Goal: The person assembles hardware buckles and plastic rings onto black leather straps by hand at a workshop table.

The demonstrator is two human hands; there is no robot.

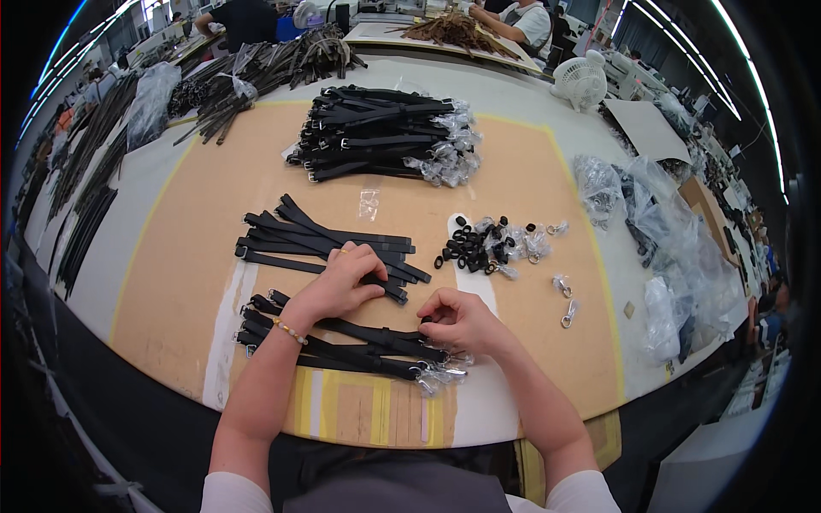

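Observation:
My left hand (346, 278) is closed over the middle bundle of black straps (286, 229), its fingers and thumb pinching one strap near the end. Just to its right, my right hand (462, 321) pinches a small black strap loop (426, 321), mostly covered by the fingertips. Below both hands lies a nearer group of buckled black straps (359, 350), with metal rings in clear plastic wrap (440, 374) at their right ends. A loose heap of black loops (470, 246) sits beyond my right hand, mixed with wrapped rings (534, 248).
At the table's far middle is a big pile of black straps (376, 128) with wrapped ends. Long strips (256, 77) lie far left. Clear plastic bags (676, 248) cover the right side, near a white fan (581, 81). Other people work beyond the table.

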